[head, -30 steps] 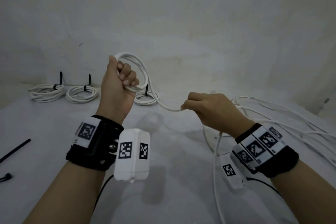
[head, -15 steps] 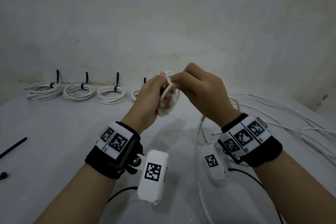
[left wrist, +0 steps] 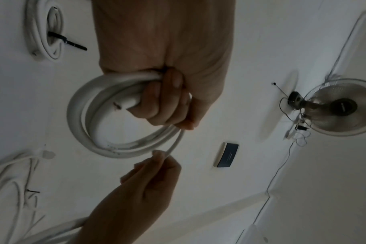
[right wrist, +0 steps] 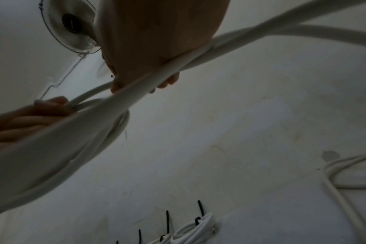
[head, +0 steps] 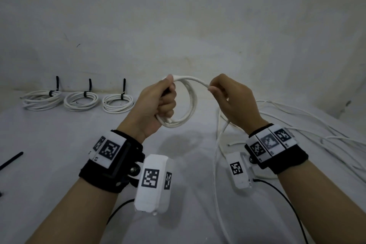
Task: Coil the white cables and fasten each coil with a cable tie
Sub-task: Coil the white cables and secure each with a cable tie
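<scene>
A: Left hand [head: 156,103]?
B: Fist curled round the coil [head: 185,105] of white cable, held up above the middle of the worktop [head: 59,134]. Several loops hang from the fist; a cut end pokes out by the fingers in the left wrist view.
A: Right hand [head: 232,101]?
B: Pinches the cable's running strand [head: 198,80] between thumb and fingertips just right of the coil. The slack drops under the wrist to the worktop.
A: Change from half a second ago?
B: Hands were pressed together at the coil; now they're apart, with a fresh arc of cable between them.
A: Outward?
B: Three tied coils [head: 81,101] with black cable ties sit in a row along the far left edge. Loose cables [head: 316,125] sprawl at the right edge. A spare black tie [head: 11,161] lies at the left edge.
</scene>
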Tool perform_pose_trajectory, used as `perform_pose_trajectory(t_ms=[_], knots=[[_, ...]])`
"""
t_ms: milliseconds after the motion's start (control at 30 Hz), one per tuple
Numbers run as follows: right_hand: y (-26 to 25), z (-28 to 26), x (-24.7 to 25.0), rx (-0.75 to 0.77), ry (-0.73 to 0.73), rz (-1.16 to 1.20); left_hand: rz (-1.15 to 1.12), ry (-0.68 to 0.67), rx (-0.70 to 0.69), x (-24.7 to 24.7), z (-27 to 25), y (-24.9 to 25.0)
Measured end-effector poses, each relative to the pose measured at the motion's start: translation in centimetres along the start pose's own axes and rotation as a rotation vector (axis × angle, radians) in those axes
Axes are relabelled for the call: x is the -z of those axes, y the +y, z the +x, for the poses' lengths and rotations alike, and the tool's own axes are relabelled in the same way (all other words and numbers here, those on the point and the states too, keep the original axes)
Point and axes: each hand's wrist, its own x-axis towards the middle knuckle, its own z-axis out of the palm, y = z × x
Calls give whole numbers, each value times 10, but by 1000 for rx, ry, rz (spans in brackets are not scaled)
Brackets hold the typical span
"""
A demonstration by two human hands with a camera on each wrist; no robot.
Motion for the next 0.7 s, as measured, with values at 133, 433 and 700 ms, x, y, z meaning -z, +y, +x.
perform_pose_trajectory(t_ms=[133,433,700], knots=[[26,-16,10,-59,-251,15,-90,68,-13,10,4,3],[52,-26,30,-225,-432,41,-210,155,-78,23,11,5],[45,-31,40,-435,-625,258,-230,202,-110,29,14,1]])
